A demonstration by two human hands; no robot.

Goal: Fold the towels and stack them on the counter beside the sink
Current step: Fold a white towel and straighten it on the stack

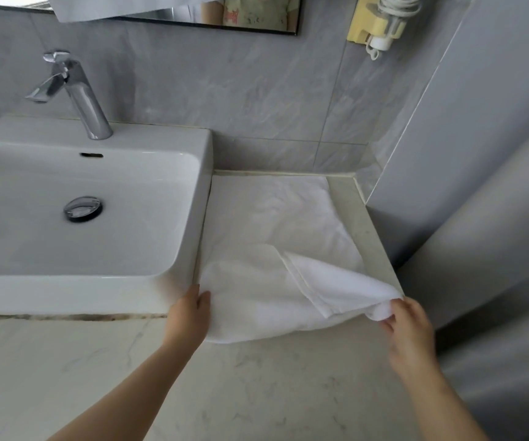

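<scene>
Grey marbled wall tiles (257, 90) back a pale stone counter (363, 227) that runs into a corner at 2 o'clock of the view. A white rectangular sink (66, 294) takes up the 9 o'clock side, with a chrome faucet (77, 97) standing on its rear ledge at 11 o'clock and a chrome drain plug (83, 209) in the basin floor. At 12 o'clock the lower edge of a mirror (257, 17) is visible, and at 1 o'clock a yellowed wall holder with a coiled white cord (381, 23) is fixed to the tile. One white towel (272, 230) lies spread on the counter at 3 o'clock of the sink, its left edge against the sink wall and its far edge close to the rear tiles. A bare strip of counter shows along its right side. The near portion of the towel hangs over the counter's front edge, above a light marbled front panel (257, 393). The left hand (190, 316) is at the towel's 7 o'clock corner, just beside the sink's front rim, thumb and forefinger closed on the cloth edge. The right hand (406, 326) is at the 5 o'clock corner, fingers curled and pinching a bunched fold of the cloth, which is raised off the counter. From that grip a hemmed flap lies turned back over the towel toward its centre. Both forearms enter from 6 o'clock, bare. Frame is slightly blurred at the sink.
</scene>
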